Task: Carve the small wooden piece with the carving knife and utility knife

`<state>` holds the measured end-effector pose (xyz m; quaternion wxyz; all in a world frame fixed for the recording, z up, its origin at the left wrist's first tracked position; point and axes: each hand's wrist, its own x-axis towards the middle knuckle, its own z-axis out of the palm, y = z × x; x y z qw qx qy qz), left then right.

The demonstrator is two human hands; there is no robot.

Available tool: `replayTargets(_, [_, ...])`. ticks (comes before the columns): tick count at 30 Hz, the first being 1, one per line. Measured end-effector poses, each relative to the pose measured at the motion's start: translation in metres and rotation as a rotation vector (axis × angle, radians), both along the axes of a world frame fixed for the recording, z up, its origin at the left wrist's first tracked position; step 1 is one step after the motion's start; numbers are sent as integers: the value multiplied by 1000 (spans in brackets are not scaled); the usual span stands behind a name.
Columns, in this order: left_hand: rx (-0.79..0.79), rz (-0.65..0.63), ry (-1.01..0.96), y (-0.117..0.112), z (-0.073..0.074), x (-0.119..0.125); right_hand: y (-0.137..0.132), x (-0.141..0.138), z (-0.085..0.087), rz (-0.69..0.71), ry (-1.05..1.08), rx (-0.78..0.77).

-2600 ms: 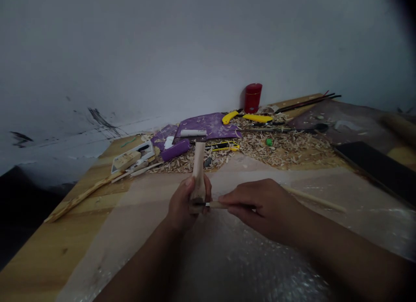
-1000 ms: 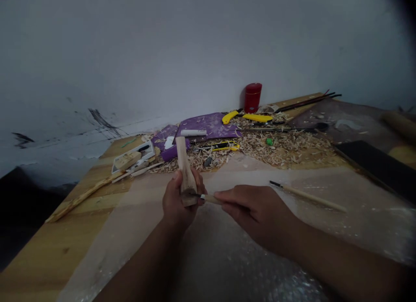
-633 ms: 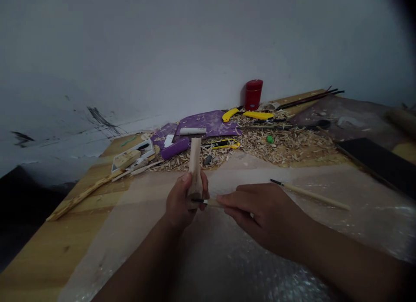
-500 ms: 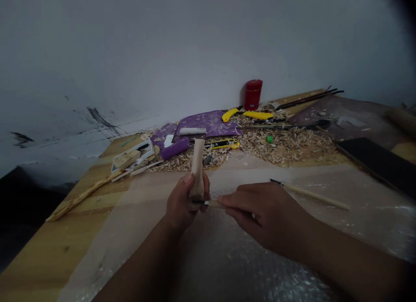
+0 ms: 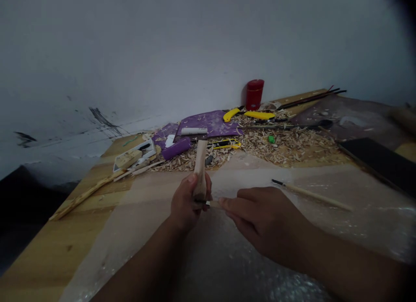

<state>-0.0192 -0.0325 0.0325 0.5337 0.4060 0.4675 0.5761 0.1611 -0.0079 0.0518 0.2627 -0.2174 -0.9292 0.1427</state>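
Plastic is part-covering the table by a wall; above, the left hand is gripping wood, its long axis pointing wallward, the right hand holding a tool to it.

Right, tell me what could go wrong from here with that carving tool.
The carving tool could slip off the wood piece and nick the left hand's grip, which is wrapped close to the dark blade. The second carving tool, lying with its tip bare beyond the right hand's grip, might get knocked.
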Motion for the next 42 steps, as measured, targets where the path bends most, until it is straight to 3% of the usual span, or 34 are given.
replayTargets(18, [73,139,-162,3,12,9,-13,-12,-15,-65,136,162])
replayTargets(27, [191,236,-165,5,9,11,-17,-17,-24,-91,148,225])
replayTargets(31, [173,284,-198,7,8,11,-17,-19,-26,-107,173,242])
replayTargets(38, [145,328,-263,8,12,14,-15,-22,-30,-95,189,111])
replayTargets(42, [113,266,-326,6,16,14,-14,-22,-26,-37,280,-140])
